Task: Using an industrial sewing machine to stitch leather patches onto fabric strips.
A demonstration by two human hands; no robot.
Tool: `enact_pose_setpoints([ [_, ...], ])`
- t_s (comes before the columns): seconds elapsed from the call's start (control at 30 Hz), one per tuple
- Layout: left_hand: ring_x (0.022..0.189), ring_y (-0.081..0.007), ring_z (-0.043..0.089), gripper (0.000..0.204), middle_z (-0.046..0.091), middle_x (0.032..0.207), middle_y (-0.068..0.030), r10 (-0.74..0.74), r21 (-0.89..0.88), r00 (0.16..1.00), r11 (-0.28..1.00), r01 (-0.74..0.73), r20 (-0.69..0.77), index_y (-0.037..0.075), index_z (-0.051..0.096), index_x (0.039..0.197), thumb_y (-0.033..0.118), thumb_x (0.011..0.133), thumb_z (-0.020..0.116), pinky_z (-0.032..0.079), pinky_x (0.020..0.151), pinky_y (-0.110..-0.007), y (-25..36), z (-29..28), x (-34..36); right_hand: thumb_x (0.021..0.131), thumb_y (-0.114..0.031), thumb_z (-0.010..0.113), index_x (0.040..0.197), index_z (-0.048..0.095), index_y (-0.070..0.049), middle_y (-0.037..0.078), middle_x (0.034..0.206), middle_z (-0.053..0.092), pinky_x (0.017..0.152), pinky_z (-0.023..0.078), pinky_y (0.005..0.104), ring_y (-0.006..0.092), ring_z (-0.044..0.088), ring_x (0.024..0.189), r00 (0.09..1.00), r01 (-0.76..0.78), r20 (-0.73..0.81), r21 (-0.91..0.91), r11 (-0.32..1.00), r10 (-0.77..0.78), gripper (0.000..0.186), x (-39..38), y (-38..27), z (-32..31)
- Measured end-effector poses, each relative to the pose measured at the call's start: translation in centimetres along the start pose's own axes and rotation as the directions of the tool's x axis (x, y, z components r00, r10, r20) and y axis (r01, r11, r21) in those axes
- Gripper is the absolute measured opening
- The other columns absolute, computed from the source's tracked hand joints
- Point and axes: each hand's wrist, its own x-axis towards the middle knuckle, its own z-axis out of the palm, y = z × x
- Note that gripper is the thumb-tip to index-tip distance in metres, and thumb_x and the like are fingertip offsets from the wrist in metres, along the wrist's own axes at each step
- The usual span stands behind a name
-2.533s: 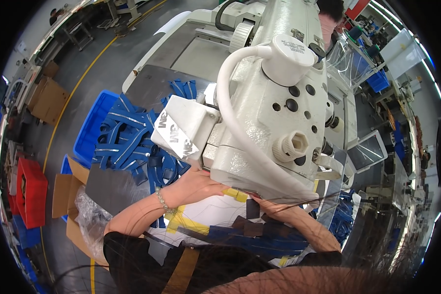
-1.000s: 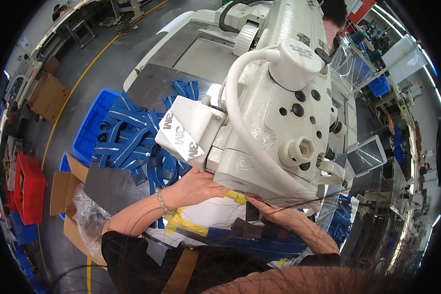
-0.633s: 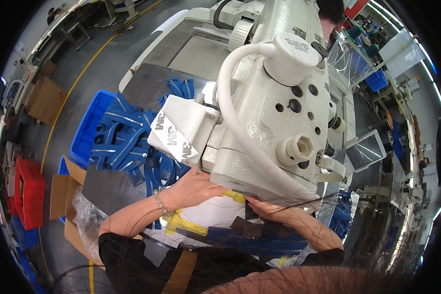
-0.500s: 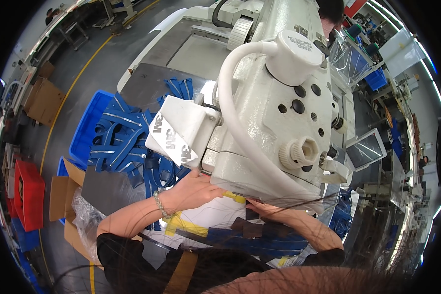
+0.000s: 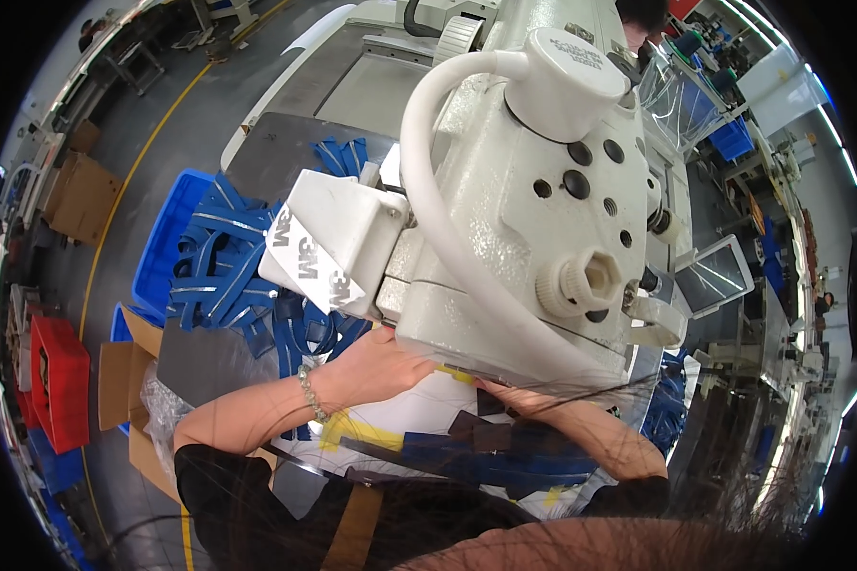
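Observation:
My left hand point(image 5: 376, 368), with a beaded bracelet point(image 5: 311, 392) on the wrist, reaches under the front of a large white industrial sewing machine head point(image 5: 519, 219). Its fingers curl together at the machine's lower edge; whatever they grip is hidden. My right hand point(image 5: 516, 396) lies under the same edge from the other side, its fingertips covered by the machine. Between the two hands is a white work surface point(image 5: 390, 411) with yellow tape point(image 5: 367, 433). Dark blue strips point(image 5: 490, 466) and brown patches point(image 5: 490, 436) lie across its near side.
Blue straps with a pale stripe point(image 5: 224, 252) are heaped left of the machine, by a blue bin point(image 5: 167, 252). An open cardboard box point(image 5: 129, 385) and a red crate point(image 5: 59, 381) stand farther left. More blue straps point(image 5: 667, 404) and a tilted screen point(image 5: 716, 276) are at right.
The view has shifted slightly, so the machine head sits a little farther left and lower edge higher. Both hands stay under the machine's edge, with little visible movement.

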Motion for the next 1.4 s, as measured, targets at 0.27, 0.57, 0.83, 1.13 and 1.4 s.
enact_pose_setpoints([
  [0.27, 0.102, -0.0101, 0.050, 0.039, 0.055, 0.104, 0.0028, 0.039, 0.183, 0.989, 0.983, -0.013, -0.142, 0.008, 0.056, 0.117, 0.018, 0.080, 0.051, 0.037, 0.089, -0.031, 0.5, -1.0, 0.9, 0.072, -0.010, 0.067, 0.101, 0.064, -0.004, 0.013, 0.104, 0.062, 0.079, 0.052, 0.0367, 0.0248, 0.062, 0.093, 0.989, 0.064, -0.110, -0.301, 0.951, -0.102, 0.029, 2.0, -1.8, -2.0],
  [0.57, 0.102, -0.0122, 0.049, 0.035, 0.056, 0.113, 0.0032, -0.030, 0.099, 0.989, 0.994, 0.045, -0.148, 0.011, 0.056, 0.117, 0.016, 0.083, 0.049, 0.041, 0.083, -0.034, 1.0, -0.2, 0.6, 0.070, -0.009, 0.061, 0.099, 0.062, 0.000, 0.008, 0.093, 0.061, 0.078, 0.049, 0.0324, 0.0202, 0.060, 0.086, 0.973, 0.095, -0.160, -0.382, 0.919, -0.167, 0.031, 2.8, -2.5, -1.6],
  [0.83, 0.100, -0.0164, 0.051, 0.039, 0.052, 0.124, 0.0073, -0.093, 0.115, 0.994, 0.988, 0.098, -0.049, 0.021, 0.053, 0.123, 0.018, 0.085, 0.047, 0.038, 0.085, -0.042, 1.2, -0.6, 0.9, 0.070, -0.015, 0.064, 0.106, 0.056, 0.001, 0.009, 0.099, 0.052, 0.083, 0.047, 0.0312, 0.0221, 0.057, 0.090, 0.997, 0.039, -0.043, -0.384, 0.923, -0.060, 0.041, 2.9, -3.2, -2.6],
  [1.13, 0.102, -0.0152, 0.049, 0.035, 0.053, 0.125, 0.0086, -0.074, 0.088, 0.994, 0.993, 0.082, -0.083, 0.024, 0.057, 0.119, 0.026, 0.084, 0.054, 0.033, 0.080, -0.039, 0.5, 0.0, 0.7, 0.070, -0.027, 0.068, 0.105, 0.059, -0.005, 0.002, 0.094, 0.051, 0.079, 0.040, 0.0305, 0.0141, 0.054, 0.086, 0.999, -0.007, 0.032, -0.458, 0.889, 0.024, 0.042, 3.8, -2.9, -3.1],
  [1.4, 0.112, -0.0161, 0.046, 0.035, 0.056, 0.116, 0.0009, -0.137, 0.018, 0.963, 0.989, 0.145, -0.230, 0.016, 0.060, 0.110, 0.028, 0.077, 0.063, 0.035, 0.089, -0.038, 0.9, 0.8, 0.1, 0.071, -0.028, 0.067, 0.106, 0.057, -0.001, 0.003, 0.094, 0.053, 0.071, 0.045, 0.0300, 0.0141, 0.058, 0.084, 0.983, 0.051, 0.181, -0.452, 0.890, 0.035, 0.045, 4.2, -2.7, -2.9],
])
